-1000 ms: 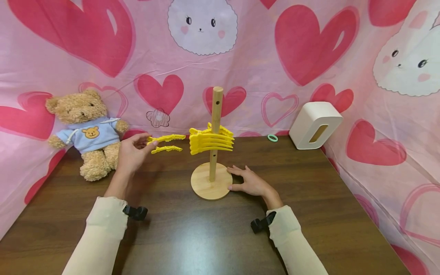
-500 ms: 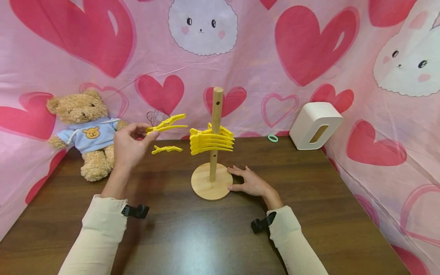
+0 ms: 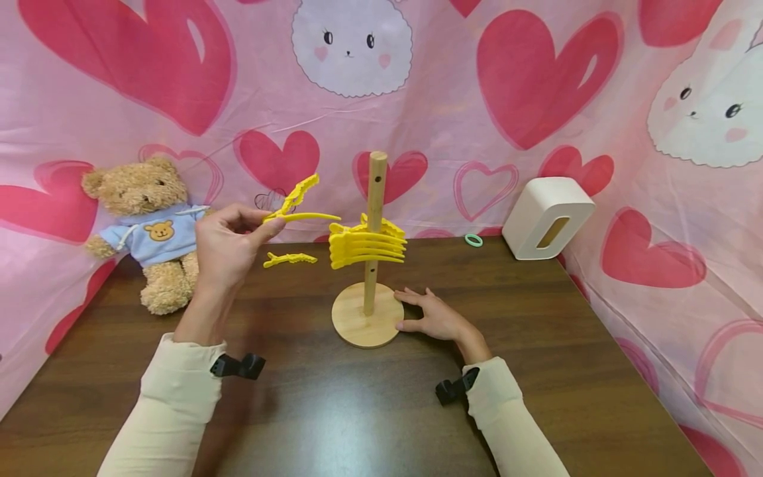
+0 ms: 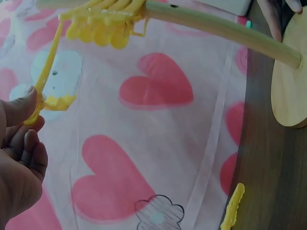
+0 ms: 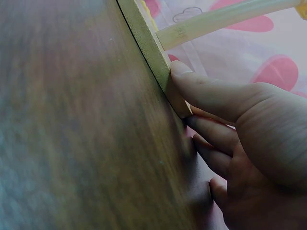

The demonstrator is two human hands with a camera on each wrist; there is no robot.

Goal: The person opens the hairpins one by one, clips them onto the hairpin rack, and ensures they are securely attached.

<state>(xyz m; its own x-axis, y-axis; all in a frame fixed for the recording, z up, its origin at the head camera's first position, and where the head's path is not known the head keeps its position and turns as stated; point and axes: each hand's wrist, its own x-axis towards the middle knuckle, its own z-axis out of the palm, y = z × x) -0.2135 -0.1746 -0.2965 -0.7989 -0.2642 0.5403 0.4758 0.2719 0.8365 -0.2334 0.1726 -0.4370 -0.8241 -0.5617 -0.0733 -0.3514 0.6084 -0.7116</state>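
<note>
My left hand pinches a yellow alligator hair clip by its rear end, between thumb and fingers. The clip is spread open, its smooth prong and toothed prong pointing right; in the left wrist view the smooth prong reaches up close to the clips on the post. A wooden stand, with an upright post on a round base, carries several yellow clips side by side. My right hand touches the base's right rim with thumb and fingertips, fingers spread. Another yellow clip lies on the table.
A teddy bear in a blue top sits at the back left. A white tissue box and a mint-green ring are at the back right of the brown table. Pink heart-printed cloth hangs behind.
My left hand has lifted the clip off the table and moved it up and slightly right. The clip's prongs have spread apart. My right hand stays at the base.
</note>
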